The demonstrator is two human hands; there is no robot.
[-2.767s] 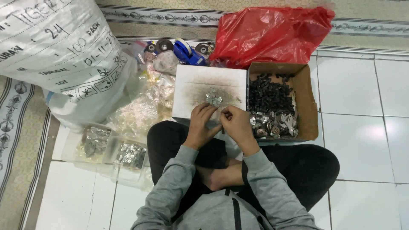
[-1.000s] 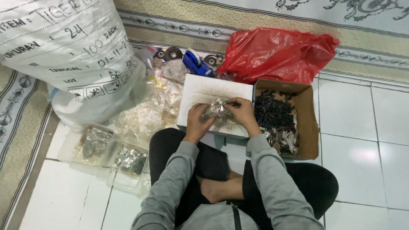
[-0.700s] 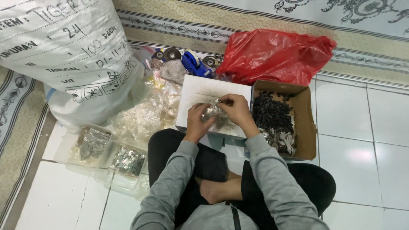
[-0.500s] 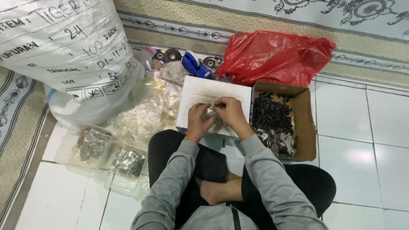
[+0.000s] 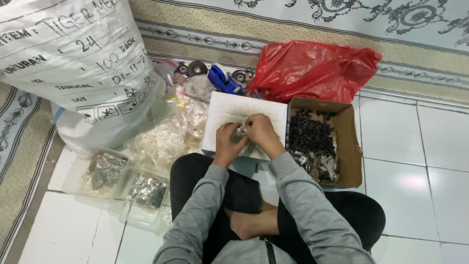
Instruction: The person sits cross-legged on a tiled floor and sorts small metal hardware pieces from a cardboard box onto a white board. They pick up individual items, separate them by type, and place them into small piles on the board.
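Observation:
I sit cross-legged on a tiled floor in grey sleeves. My left hand (image 5: 225, 142) and my right hand (image 5: 261, 133) meet over a white box (image 5: 229, 110) and together pinch a small clear plastic packet (image 5: 241, 131) with metal bits inside. Both hands' fingers are closed on it, so most of the packet is hidden. To the right, touching the white box, stands an open cardboard box (image 5: 347, 146) filled with small black parts (image 5: 310, 137) and some silvery pieces at its near end.
A big white printed sack (image 5: 73, 63) stands at the left. A heap of clear bags (image 5: 166, 137) lies beside it. Two clear trays with filled packets (image 5: 122, 181) sit at lower left. A red plastic bag (image 5: 312, 68), a blue tape dispenser (image 5: 222, 78) and tape rolls lie behind. A carpet borders the tiles.
My hands have stayed together over the white box, working the packet with small finger movements. The view has shifted slightly; earlier the packet sat higher and more visible between my fingers.

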